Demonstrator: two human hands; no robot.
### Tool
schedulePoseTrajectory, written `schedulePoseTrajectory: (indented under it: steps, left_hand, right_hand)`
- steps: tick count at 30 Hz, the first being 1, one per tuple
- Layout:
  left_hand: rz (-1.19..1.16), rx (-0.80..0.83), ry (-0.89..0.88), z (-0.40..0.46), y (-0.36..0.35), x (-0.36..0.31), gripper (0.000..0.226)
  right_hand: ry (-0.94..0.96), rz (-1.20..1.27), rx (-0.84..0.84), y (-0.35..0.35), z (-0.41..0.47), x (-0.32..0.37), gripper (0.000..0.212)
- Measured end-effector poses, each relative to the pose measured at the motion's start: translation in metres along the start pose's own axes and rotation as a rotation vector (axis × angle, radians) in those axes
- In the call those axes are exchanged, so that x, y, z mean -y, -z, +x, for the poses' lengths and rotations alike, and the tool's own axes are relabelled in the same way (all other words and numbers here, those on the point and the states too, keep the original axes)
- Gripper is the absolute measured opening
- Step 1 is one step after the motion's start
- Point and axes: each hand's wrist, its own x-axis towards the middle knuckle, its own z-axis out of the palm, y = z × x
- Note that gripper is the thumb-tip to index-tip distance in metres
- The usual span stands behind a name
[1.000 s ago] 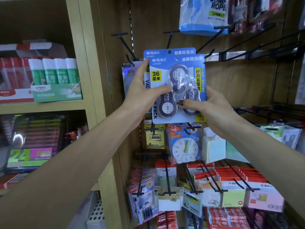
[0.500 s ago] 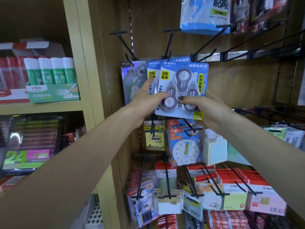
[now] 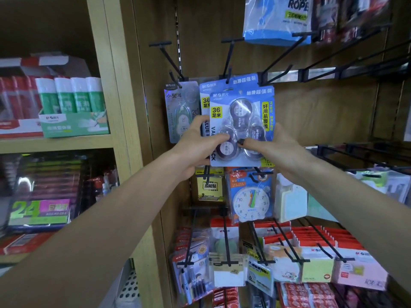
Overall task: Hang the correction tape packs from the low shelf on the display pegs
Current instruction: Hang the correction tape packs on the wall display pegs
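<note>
Both hands grip front correction tape pack (image 3: 242, 127): left hand (image 3: 198, 147) thumb on blister, fingers behind; right hand (image 3: 278, 150) pinches lower-right edge; pack sits just under black peg (image 3: 229, 61), overlapping hung pack (image 3: 205, 94).

Correction tape pack (image 3: 242, 127): printed blue card backing under a clear, glossy plastic blister that catches glare. Display peg (image 3: 229, 61): thin black rod, matt finish, against a back panel (image 3: 311, 112) of brown wood grain, smooth with a low sheen. Shelf upright (image 3: 115, 107): pale wood-look board, matt; jump rope bag (image 3: 275, 21) above: shiny plastic film.
</note>
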Motion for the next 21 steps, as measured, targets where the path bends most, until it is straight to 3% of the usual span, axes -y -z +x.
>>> schedulePoseTrajectory:
  steps: [5,13,18,21]
  left_hand:
    - [0.05,-0.066,-0.109,-0.011,0.002,0.004,0.054]
    - [0.158,-0.208,-0.306,-0.021,0.005,-0.007,0.051]
    - [0.196,-0.221,-0.32,-0.018,0.012,-0.019,0.05]
    - [0.198,-0.224,-0.307,-0.017,0.014,-0.022,0.05]
  right_hand:
    - [0.017,-0.208,-0.069,0.004,-0.018,0.009,0.079]
    - [0.124,-0.267,-0.137,0.003,-0.018,0.031,0.064]
    - [0.102,-0.234,-0.093,0.001,-0.003,0.039,0.078]
    - [0.136,-0.21,-0.09,-0.003,0.002,0.04,0.057]
